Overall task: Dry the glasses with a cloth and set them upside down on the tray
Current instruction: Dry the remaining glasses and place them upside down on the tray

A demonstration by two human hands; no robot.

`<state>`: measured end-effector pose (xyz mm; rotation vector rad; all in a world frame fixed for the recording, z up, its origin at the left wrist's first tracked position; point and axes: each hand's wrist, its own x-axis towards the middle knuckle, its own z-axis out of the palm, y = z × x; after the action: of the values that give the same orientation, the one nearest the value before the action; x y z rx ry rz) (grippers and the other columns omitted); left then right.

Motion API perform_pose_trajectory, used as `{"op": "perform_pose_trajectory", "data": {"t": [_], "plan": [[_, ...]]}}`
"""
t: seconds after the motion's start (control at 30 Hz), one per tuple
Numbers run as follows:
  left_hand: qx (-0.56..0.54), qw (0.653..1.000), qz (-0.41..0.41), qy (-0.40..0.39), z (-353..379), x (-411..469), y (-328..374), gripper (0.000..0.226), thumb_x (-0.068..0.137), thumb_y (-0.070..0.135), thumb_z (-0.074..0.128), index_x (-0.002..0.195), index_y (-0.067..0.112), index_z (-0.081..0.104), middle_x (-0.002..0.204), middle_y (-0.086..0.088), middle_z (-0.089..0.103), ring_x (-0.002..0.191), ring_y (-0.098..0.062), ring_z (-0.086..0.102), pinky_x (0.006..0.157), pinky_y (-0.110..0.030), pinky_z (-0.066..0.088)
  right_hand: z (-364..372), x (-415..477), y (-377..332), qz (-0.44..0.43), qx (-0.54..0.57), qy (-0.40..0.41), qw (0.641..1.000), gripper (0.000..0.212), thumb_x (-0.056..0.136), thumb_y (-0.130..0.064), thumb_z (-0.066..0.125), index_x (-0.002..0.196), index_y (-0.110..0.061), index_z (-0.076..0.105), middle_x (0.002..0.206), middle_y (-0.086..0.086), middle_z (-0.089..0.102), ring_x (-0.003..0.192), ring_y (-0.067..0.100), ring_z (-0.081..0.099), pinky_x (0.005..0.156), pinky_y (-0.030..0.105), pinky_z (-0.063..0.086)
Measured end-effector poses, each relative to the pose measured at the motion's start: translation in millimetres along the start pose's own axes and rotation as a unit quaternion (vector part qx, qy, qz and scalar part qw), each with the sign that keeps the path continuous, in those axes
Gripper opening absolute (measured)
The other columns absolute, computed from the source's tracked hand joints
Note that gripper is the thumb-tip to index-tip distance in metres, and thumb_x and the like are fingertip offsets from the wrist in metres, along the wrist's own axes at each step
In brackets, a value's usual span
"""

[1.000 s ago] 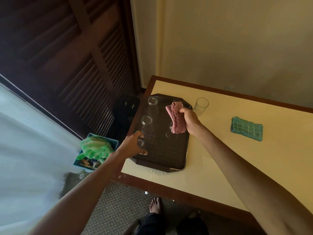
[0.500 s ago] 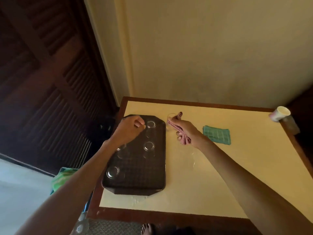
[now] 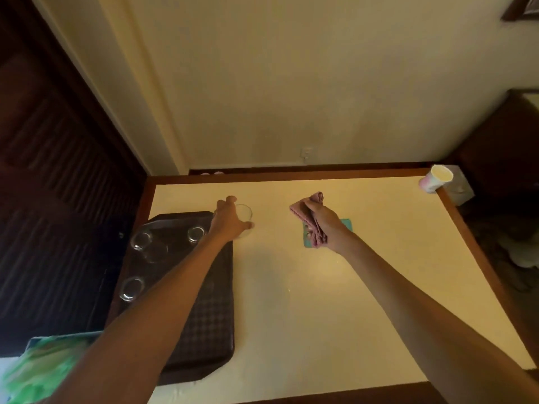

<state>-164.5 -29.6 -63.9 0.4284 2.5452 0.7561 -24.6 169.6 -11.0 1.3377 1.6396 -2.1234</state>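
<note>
Though untrayed, glass in left hand

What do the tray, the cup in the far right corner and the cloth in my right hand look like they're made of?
Tray: dark, likely plastic; grid-textured surface. Cup: probably paper; opaque white, matte, thin rim. Cloth in the right hand: soft pink woven fabric; it bunches in folds.

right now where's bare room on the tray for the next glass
Bare: the tray this side of the closest upturned glass, and the table between tray and right forearm. Crowded: the tray's far end, with glasses.
</note>
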Motion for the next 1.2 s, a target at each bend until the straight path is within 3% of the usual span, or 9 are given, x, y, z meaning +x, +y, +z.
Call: {"op": "perform_pose_trajectory", "data": {"t": [0.1, 0.27, 0.4, 0.47, 0.6, 0.83, 1.0, 1.13, 1.2], "plan": [[0.042, 0.998, -0.036, 0.009, 25.1, 21.8, 4.0, 0.101, 0.080, 0.033, 0.089, 0.156, 0.009, 0.027, 0.154, -0.022, 0.033, 0.142, -0.042, 0.039, 0.111, -0.048, 0.044, -6.1, 19.7, -3.9, 0.038, 0.022, -0.008, 0.999, 0.038, 0.098, -0.047, 0.054, 0.083, -0.012, 0.050, 0.058, 0.005, 0.042, 0.042, 0.014, 0.039, 0.041, 0.022, 0.032], [0.045, 0.996, -0.060, 0.045, 50.6, 34.2, -2.5, 0.078, 0.086, 0.020, 0.083, 0.149, 0.011, 0.037, 0.145, -0.021, 0.045, 0.133, -0.041, 0.051, 0.101, -0.046, 0.052, -13.5, 39.8, -4.2, 0.023, 0.050, -0.027, 0.998, 0.033, 0.103, -0.041, 0.048, 0.087, -0.012, 0.052, 0.058, 0.005, 0.043, 0.048, 0.015, 0.041, 0.042, 0.024, 0.035], [0.001, 0.997, -0.049, 0.062, 50.0, 30.8, -4.9, 0.069, 0.084, 0.021, 0.085, 0.140, 0.015, 0.044, 0.140, -0.018, 0.047, 0.122, -0.038, 0.058, 0.092, -0.039, 0.053, -19.4, 46.1, -3.3, 0.018, 0.012, -0.007, 1.000, 0.029, 0.104, -0.039, 0.047, 0.101, -0.011, 0.053, 0.073, 0.005, 0.050, 0.064, 0.016, 0.051, 0.056, 0.028, 0.041], [-0.037, 0.995, -0.049, 0.080, 40.4, 26.9, 1.0, 0.069, 0.081, 0.027, 0.087, 0.136, 0.018, 0.047, 0.137, -0.015, 0.047, 0.118, -0.033, 0.058, 0.092, -0.039, 0.052, -19.9, 49.1, -6.0, 0.013, -0.005, 0.000, 1.000, 0.028, 0.105, -0.040, 0.046, 0.110, -0.013, 0.051, 0.085, 0.003, 0.054, 0.080, 0.017, 0.055, 0.075, 0.034, 0.048], [-0.165, 0.980, -0.022, 0.113, 8.1, 14.1, 21.3, 0.073, 0.074, 0.038, 0.090, 0.135, 0.029, 0.050, 0.122, -0.001, 0.059, 0.108, -0.019, 0.062, 0.085, -0.032, 0.052, -11.8, 48.5, -14.4, -0.005, 0.001, -0.006, 1.000, 0.028, 0.104, -0.040, 0.048, 0.116, -0.014, 0.045, 0.107, 0.005, 0.057, 0.098, 0.022, 0.055, 0.090, 0.035, 0.043], [-0.306, 0.948, 0.065, 0.065, -48.2, -23.6, 73.5, 0.076, 0.070, 0.047, 0.089, 0.134, 0.026, 0.054, 0.122, 0.009, 0.066, 0.113, -0.013, 0.065, 0.099, -0.047, 0.056, 20.7, 18.0, -38.2, -0.075, 0.097, -0.132, 0.984, 0.046, 0.103, -0.035, 0.051, 0.134, -0.001, 0.054, 0.115, 0.016, 0.064, 0.111, 0.036, 0.059, 0.086, 0.040, 0.051], [-0.302, 0.943, 0.100, 0.099, -76.1, -52.6, 91.1, 0.077, 0.071, 0.046, 0.092, 0.134, 0.026, 0.052, 0.116, 0.012, 0.069, 0.105, -0.005, 0.068, 0.096, -0.037, 0.059, 41.8, -25.8, -59.7, -0.174, 0.113, -0.229, 0.951, 0.048, 0.106, -0.035, 0.032, 0.104, -0.012, 0.075, 0.082, 0.016, 0.063, 0.060, 0.029, 0.047, 0.050, 0.029, 0.031], [-0.247, 0.943, 0.160, 0.157, -101.5, -73.0, 88.5, 0.084, 0.074, 0.047, 0.090, 0.142, 0.023, 0.047, 0.115, 0.021, 0.059, 0.110, -0.007, 0.065, 0.094, -0.030, 0.055, 57.8, -52.9, -67.0, -0.142, 0.109, -0.161, 0.971, 0.044, 0.106, -0.032, 0.036, 0.112, -0.003, 0.068, 0.111, 0.020, 0.070, 0.106, 0.041, 0.063, 0.085, 0.044, 0.052], [-0.235, 0.942, 0.170, 0.172, -113.3, -81.4, 84.4, 0.084, 0.074, 0.047, 0.089, 0.142, 0.023, 0.047, 0.116, 0.015, 0.061, 0.111, -0.012, 0.066, 0.094, -0.031, 0.057, 63.3, -64.2, -62.7, -0.146, 0.101, -0.178, 0.968, 0.057, 0.109, -0.036, 0.028, 0.116, 0.007, 0.063, 0.112, 0.028, 0.069, 0.104, 0.044, 0.067, 0.097, 0.055, 0.052]]}}
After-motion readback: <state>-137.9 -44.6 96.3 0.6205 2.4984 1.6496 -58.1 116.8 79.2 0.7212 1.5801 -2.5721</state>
